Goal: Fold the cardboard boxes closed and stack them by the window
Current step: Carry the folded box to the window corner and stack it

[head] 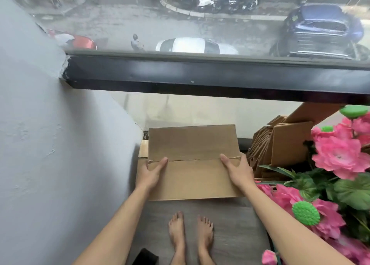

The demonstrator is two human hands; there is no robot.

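The person stands barefoot at the window (200, 24), both arms reaching down to a closed cardboard box (193, 160) that sits right below the glass, against the low wall under the black window frame (200, 76). The left hand (149, 174) lies on the box's left end, fingers (160, 163) straight and pointing toward the seam (192, 160) where the two top flaps meet; the fingertips reach just onto that seam. The right hand (238, 171) mirrors it on the right end, fingers (227, 160) stretched flat across the near flap with the tips at the seam. Both hands press with relaxed, uncurled fingers; neither one wraps round the cardboard.

Beyond the fingertips lies the far flap, folded down flat. Just outside the left hand, a bit of another piece of cardboard (143, 150) pokes out beneath the box, beside the grey wall (60, 144). Outside the right hand, near the wrist, stands a heap of flattened cardboard pieces (280, 144), and past that a bunch of pink artificial flowers (340, 156) with green leaves. Behind the wrists, the bare feet (190, 236) rest on grey floorboards (236, 224), with a small black object (145, 256) by the left forearm.
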